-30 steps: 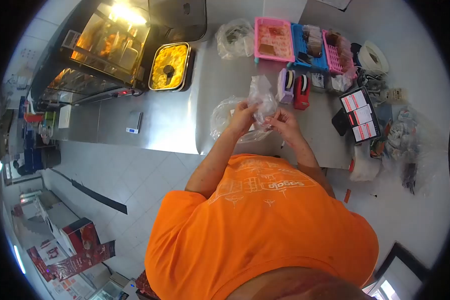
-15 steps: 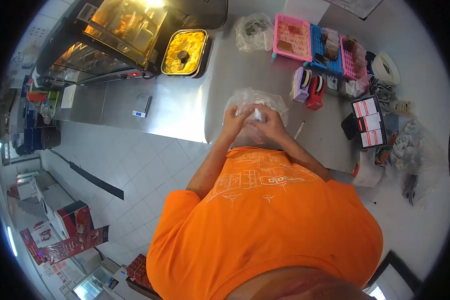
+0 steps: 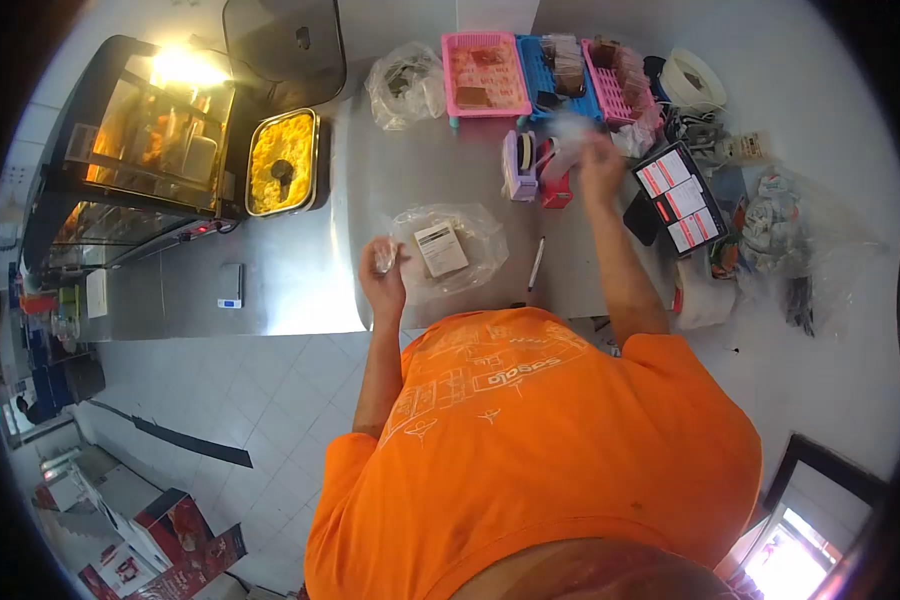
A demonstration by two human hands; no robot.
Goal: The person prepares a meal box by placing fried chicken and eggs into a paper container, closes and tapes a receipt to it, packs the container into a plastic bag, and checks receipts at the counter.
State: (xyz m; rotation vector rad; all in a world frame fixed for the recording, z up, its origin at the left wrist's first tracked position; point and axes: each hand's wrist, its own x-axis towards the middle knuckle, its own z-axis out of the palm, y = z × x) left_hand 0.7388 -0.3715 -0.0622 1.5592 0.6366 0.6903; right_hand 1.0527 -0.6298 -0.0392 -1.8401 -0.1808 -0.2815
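My left hand (image 3: 383, 282) is at the counter's front edge, its fingers closed on a crumpled bit of clear plastic (image 3: 387, 257). Beside it lies an open clear plastic bag (image 3: 483, 236) with a white box or packet bearing a printed label (image 3: 442, 250) on or in it. Further right, my right hand (image 3: 600, 165) reaches over the red tape dispenser (image 3: 556, 188). A blurred whitish plastic piece (image 3: 570, 130) is at its fingertips, partly covering the dispenser. Just left of that stands a purple tape dispenser (image 3: 519, 166).
A pen (image 3: 537, 263) lies near the front edge. Pink (image 3: 453, 75) and blue baskets (image 3: 533, 65) line the back, near another plastic bag (image 3: 402, 85). A tablet (image 3: 682, 197) stands right. Left are a tray of yellow food (image 3: 283, 160), a lit display warmer (image 3: 150, 150) and a small scale (image 3: 231, 287).
My hands have parted. The right moved to the tape dispensers with the whitish plastic; the left shifted left. The labelled white packet is now uncovered, and the view has turned right.
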